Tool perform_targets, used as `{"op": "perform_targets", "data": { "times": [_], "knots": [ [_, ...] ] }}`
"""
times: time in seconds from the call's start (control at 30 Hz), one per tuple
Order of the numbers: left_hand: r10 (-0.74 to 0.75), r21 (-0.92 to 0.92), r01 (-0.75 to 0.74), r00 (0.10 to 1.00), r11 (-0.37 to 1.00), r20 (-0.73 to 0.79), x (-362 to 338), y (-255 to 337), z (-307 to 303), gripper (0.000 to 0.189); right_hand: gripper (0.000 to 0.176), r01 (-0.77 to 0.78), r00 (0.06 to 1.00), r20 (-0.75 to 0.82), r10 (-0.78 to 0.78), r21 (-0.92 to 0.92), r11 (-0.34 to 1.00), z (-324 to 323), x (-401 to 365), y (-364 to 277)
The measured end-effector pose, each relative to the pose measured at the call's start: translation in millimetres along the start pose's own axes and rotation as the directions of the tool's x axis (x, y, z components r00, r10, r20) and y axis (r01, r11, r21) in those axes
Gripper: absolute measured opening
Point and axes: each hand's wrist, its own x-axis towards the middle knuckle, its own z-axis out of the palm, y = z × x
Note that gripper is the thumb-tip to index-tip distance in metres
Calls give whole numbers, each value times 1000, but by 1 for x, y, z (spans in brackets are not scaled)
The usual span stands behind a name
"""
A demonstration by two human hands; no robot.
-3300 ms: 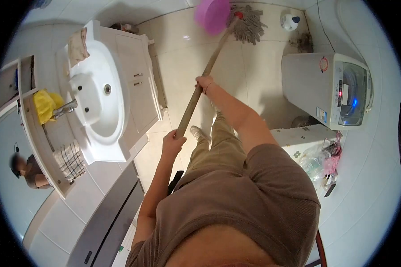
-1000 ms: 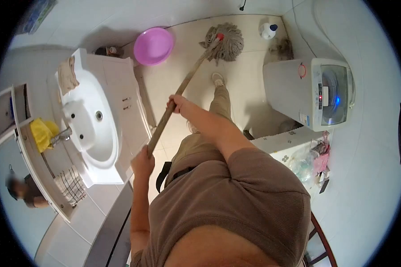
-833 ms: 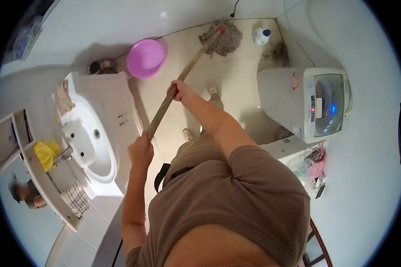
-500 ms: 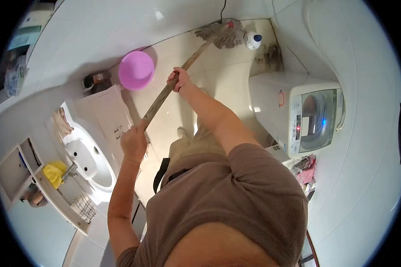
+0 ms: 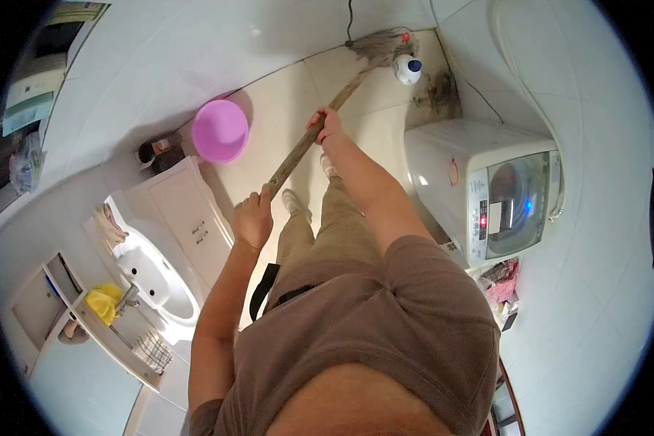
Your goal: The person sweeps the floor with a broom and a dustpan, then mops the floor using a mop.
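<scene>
A wooden-handled mop [image 5: 295, 157] slants from the middle of the view up toward the far wall. My left hand [image 5: 253, 219] is closed around the top end of its handle. Farther down, my right hand [image 5: 326, 126] wraps the handle in a second grip. The grey string head [image 5: 382, 47], blurred and with a red part on it, lies on the floor against the wall's base. Close beside the mop head stands a white bottle [image 5: 405, 71] with a dark blue cap.
At the right is a top-loading washing machine [image 5: 443, 156] with lit indicators. A pink basin [image 5: 220, 131] rests by the left wall, near a cabinet [image 5: 185, 200] and white sink [image 5: 168, 287]. Dark grime [image 5: 440, 91] marks the far right corner.
The mop head has shifted right along the wall, nearer the white bottle. Both hands have moved right with the handle, and the view has shifted slightly.
</scene>
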Motion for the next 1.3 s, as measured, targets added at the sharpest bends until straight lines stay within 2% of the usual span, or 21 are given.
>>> {"op": "perform_targets", "data": {
  "times": [0.1,0.23,0.3,0.4,0.47,0.5,0.53,0.57,0.63,0.7,0.77,0.8,0.87,0.9,0.97,1.0,1.07,1.13,1.17,1.2,1.3],
  "knots": [
    [80,-16,-80,996,997,-41,28,1,8,36,22,61,998,32,-62,30,998,-2,14,-26],
    [67,-130,-69,998,989,-14,67,34,38,39,23,139,988,-25,-150,-255,957,-21,23,-85],
    [36,-189,-16,994,982,103,84,67,47,42,23,137,970,-100,-224,-538,832,-39,32,-122],
    [-40,-299,144,944,943,329,90,95,28,36,25,97,934,-211,-288,-625,774,-50,35,-138],
    [-102,-377,245,927,893,361,81,84,32,39,24,72,887,-211,-410,-815,575,-58,52,-128],
    [-152,-450,334,907,828,393,78,76,34,41,24,76,890,-203,-409,-817,571,-68,76,-122],
    [-158,-447,337,906,829,392,72,65,31,41,22,4,899,-56,-434,-991,136,-83,107,-108],
    [-206,-447,419,869,790,450,63,52,28,43,20,-53,916,85,-392,-944,-327,-72,105,-91],
    [-267,-455,509,826,730,496,39,27,25,45,17,-32,937,240,-254,-665,-746,-41,67,-49],
    [-312,-470,533,826,703,469,8,3,19,46,15,-42,902,283,-325,-693,-720,-47,72,6],
    [-369,-461,601,784,653,499,-30,-17,8,46,22,28,920,289,-265,-723,-691,-49,61,56],
    [-395,-448,650,745,614,538,-50,-26,5,46,28,25,874,81,-480,-992,-121,-42,48,85],
    [-403,-421,688,704,591,585,-76,-34,-19,47,29,106,885,60,-461,-992,74,-55,49,135],
    [-400,-419,683,708,598,582,-81,-37,-25,47,29,109,884,59,-465,-991,81,-52,34,143],
    [-399,-505,717,692,482,601,-85,-44,-31,48,23,135,890,-53,-452,-918,374,-27,-3,143],
    [-363,-535,696,712,478,602,-83,-53,-20,48,23,133,891,-56,-451,-916,378,-16,-11,134],
    [-349,-490,680,716,546,604,-55,-51,-29,48,20,142,943,-109,-314,-723,676,-2,-15,112],
    [-334,-419,599,765,682,550,-41,-54,-28,49,20,135,956,-108,-274,-665,734,4,-11,98],
    [-339,-413,599,765,686,547,-35,-51,-30,49,20,133,966,-95,-240,-614,778,8,-10,91],
    [-319,-406,534,813,742,487,-28,-44,-30,49,18,110,945,-183,-272,-607,787,12,-8,84],
    [-281,-338,408,887,848,366,-27,-21,-3,46,10,8,923,-344,-172,-430,903,-1,4,57]
  ]
}}
